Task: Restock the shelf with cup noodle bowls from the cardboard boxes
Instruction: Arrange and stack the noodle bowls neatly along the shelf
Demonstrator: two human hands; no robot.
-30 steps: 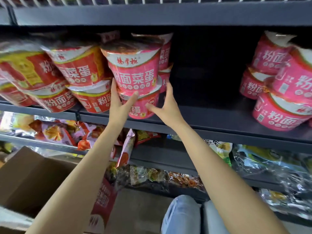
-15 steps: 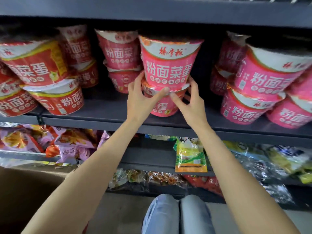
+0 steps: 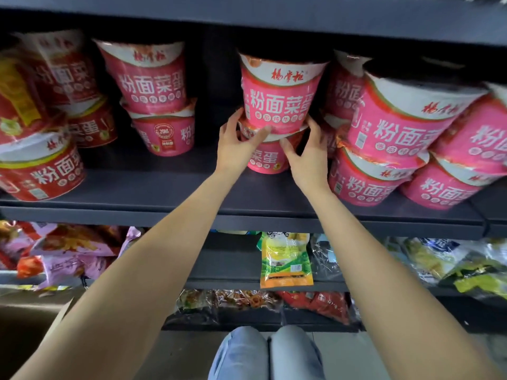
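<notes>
Two pink noodle bowls stand stacked on the dark shelf (image 3: 192,193): an upper bowl (image 3: 279,97) resting on a lower bowl (image 3: 267,159). My left hand (image 3: 236,145) grips the stack from the left where the two bowls meet, thumb on the front. My right hand (image 3: 308,154) grips the same stack from the right. The stack sits deep on the shelf, close to a pink stack (image 3: 395,138) on its right. Part of the lower bowl is hidden by my fingers.
Another pink stack (image 3: 156,100) stands to the left across a gap, and red bowls (image 3: 41,165) fill the far left. Snack bags (image 3: 286,259) lie on the lower shelves. A cardboard box flap (image 3: 33,316) shows at the bottom left; my knees (image 3: 266,352) are below.
Both hands carried the two-bowl stack rightward along the shelf, from beside the red bowls to a spot near the pink stacks on the right. The view shifted right with it.
</notes>
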